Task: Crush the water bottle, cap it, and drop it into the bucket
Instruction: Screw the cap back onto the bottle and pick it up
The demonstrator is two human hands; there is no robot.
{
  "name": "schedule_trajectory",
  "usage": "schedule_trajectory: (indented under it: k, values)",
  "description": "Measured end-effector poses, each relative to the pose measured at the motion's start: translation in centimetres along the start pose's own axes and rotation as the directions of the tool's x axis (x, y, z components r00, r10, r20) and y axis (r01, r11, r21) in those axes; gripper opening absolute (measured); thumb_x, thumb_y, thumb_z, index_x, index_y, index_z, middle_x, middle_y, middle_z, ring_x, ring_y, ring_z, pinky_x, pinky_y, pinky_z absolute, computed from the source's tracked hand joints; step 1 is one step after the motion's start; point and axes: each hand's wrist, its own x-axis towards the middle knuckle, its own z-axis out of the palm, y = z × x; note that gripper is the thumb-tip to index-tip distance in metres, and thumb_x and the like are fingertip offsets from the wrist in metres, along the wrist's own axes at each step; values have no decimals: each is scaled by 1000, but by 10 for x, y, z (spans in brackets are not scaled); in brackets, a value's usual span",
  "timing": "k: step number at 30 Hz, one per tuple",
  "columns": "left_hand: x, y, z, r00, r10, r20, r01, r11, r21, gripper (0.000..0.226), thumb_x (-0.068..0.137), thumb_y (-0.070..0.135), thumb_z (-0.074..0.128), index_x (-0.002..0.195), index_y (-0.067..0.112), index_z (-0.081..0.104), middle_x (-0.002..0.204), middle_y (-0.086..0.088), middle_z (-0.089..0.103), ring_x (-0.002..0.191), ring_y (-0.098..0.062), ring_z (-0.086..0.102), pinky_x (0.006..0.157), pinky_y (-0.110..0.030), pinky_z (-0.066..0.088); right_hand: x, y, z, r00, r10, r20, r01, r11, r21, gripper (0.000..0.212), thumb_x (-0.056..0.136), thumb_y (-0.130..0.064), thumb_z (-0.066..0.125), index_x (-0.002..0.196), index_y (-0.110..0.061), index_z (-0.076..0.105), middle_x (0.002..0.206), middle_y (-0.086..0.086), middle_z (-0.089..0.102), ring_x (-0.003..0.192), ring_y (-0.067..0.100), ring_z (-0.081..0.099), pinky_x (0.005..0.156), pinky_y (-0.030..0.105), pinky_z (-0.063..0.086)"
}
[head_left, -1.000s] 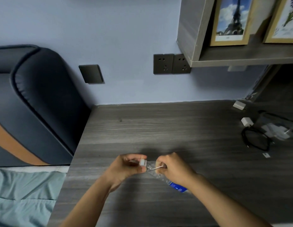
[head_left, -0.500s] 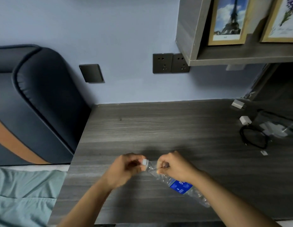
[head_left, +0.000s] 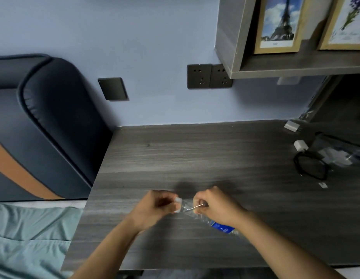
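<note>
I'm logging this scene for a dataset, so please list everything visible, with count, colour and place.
Crushed clear plastic water bottle with blue label: one, held above the desk's near edge.
White bottle cap: one, at the bottle's mouth, in left fingers.
Grey wood-grain desk: one, centre.
Dark padded headboard with orange stripe: one, left.
Pale green bedsheet: one, lower left.
Dark wall sockets: two, side by side on the blue wall.
Dark blank wall plate: one, left of the sockets.
Grey shelf: one, upper right.
Wood-framed pictures: two, on the shelf.
White charger plugs: two, desk's right.
Black cable loop: one, desk's right.
Left hand: gripping the cap.
Right hand: gripping the bottle's neck.
</note>
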Motion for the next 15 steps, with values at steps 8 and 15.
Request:
schedule_trajectory:
  k: [8, 15]
  values:
    - [-8, -3, 3, 989, 148, -27, -144, 981, 129, 19, 81, 2, 63, 100, 3, 65, 100, -16, 66, 92, -18, 65, 87, -28, 52, 1, 6, -5, 989, -2, 145, -28, 978, 205, 8, 76, -8, 73, 83, -5, 73, 79, 12, 74, 57, 2, 53, 58, 10, 41]
    - [-10, -4, 9, 992, 45, -121, -55, 995, -86, 17, 81, 2, 62, 96, -4, 67, 99, -21, 70, 94, -22, 65, 91, -28, 49, -2, 9, -4, 987, 50, 151, -75, 983, 167, 37, 71, -27, 79, 105, -17, 66, 91, -3, 70, 77, 6, 60, 64, 17, 45]
